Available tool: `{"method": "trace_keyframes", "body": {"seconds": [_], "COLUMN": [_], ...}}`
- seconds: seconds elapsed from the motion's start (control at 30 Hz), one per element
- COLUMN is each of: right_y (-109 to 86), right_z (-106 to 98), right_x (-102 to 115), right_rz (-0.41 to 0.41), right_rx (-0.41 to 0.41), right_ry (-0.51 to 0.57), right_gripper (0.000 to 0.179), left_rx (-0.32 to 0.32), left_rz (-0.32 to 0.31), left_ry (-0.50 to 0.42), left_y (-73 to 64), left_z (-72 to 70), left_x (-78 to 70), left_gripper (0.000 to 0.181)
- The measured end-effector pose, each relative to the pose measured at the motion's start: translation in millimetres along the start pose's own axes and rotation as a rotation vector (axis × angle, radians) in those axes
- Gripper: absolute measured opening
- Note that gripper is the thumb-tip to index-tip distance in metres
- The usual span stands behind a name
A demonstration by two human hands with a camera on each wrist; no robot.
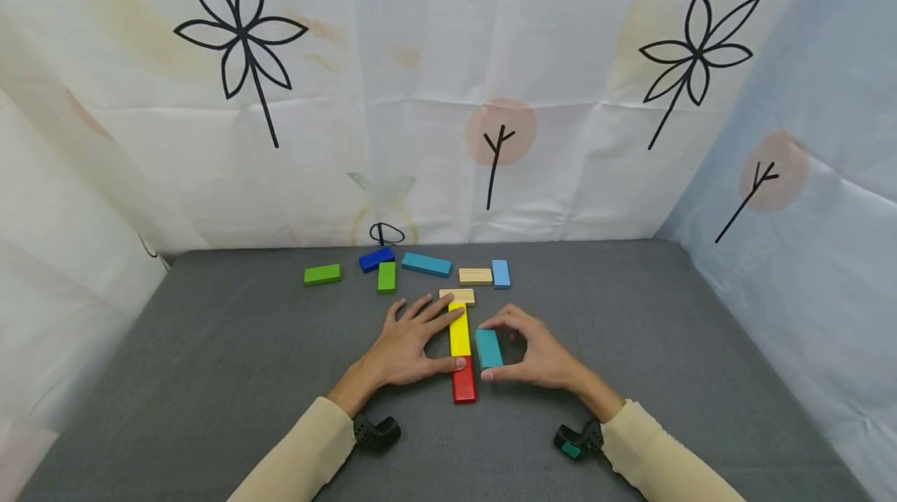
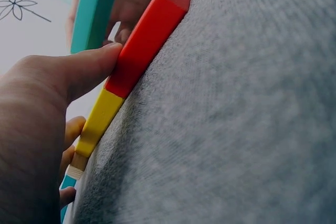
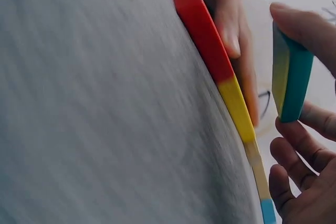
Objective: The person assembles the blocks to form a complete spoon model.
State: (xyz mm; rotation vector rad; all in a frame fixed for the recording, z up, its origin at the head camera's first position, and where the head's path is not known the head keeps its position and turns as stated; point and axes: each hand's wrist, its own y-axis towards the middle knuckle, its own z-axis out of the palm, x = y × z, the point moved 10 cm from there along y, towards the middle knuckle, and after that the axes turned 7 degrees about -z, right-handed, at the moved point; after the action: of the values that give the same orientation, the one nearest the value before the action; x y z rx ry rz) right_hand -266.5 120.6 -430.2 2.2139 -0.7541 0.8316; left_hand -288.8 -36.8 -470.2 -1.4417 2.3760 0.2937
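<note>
A red block (image 1: 464, 385), a yellow block (image 1: 459, 335) and a natural wood block (image 1: 466, 296) lie in a line on the grey cloth, red nearest the person, the wood one crosswise at the far end. My left hand (image 1: 406, 350) spreads over them, its thumb resting on the red block and its forefinger reaching the yellow one. Just right of this line, my right hand (image 1: 536, 354) pinches a teal block (image 1: 489, 349) between thumb and fingertips. In the right wrist view the teal block (image 3: 296, 80) is held above the cloth, apart from the line.
Behind the hands lie two green blocks (image 1: 322, 275), a dark blue block (image 1: 377, 259), a blue-teal block (image 1: 426, 265), another wood block (image 1: 475, 276) and a light blue block (image 1: 501, 274). A white patterned curtain (image 1: 434, 97) stands along the table's back edge.
</note>
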Motion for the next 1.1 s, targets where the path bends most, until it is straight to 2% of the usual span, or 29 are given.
{"method": "trace_keyframes", "body": {"seconds": [0.17,0.5,1.1], "right_y": [-5.4,-16.4,-20.3], "right_z": [17,42,56], "right_x": [17,31,32], "right_rz": [-0.088,-0.134,-0.076], "right_rx": [0.056,0.164,0.24], "right_ry": [0.055,0.115,0.132], "right_gripper": [0.057,0.059,0.054], "left_rx": [-0.006,-0.001,-0.009], "left_rz": [0.017,0.01,0.009], "left_ry": [0.001,-0.003,-0.012], "left_y": [-0.3,0.4,-0.9], "left_z": [-1.0,-1.8,-1.1], "left_x": [-0.9,0.3,0.9], "left_gripper": [0.085,0.085,0.085]}}
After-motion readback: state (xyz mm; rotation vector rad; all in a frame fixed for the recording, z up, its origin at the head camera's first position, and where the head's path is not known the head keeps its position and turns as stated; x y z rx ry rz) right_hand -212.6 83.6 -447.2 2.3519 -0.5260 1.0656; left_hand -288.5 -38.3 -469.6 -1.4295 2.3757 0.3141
